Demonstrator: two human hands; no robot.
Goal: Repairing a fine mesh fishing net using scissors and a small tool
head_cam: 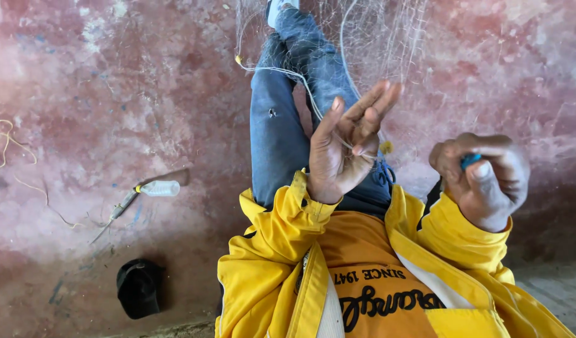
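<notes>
I sit on a reddish floor with my legs in blue jeans [275, 125] stretched out ahead. A fine, pale fishing net [375, 44] lies over them. My left hand [341, 150] is raised with its fingers spread, and the thumb and fingertips pinch a thin white line [300, 81] of the net. My right hand [485, 178], a little to the right, is closed around a small blue tool [470, 161], mostly hidden inside the fist. Both sleeves are from a yellow jacket [269, 263].
On the floor to my left lie a small clear plastic bottle [159, 188], a thin metal tool [116, 213] and a black cap [139, 288]. Loose yellow string [6, 144] curls at the far left edge.
</notes>
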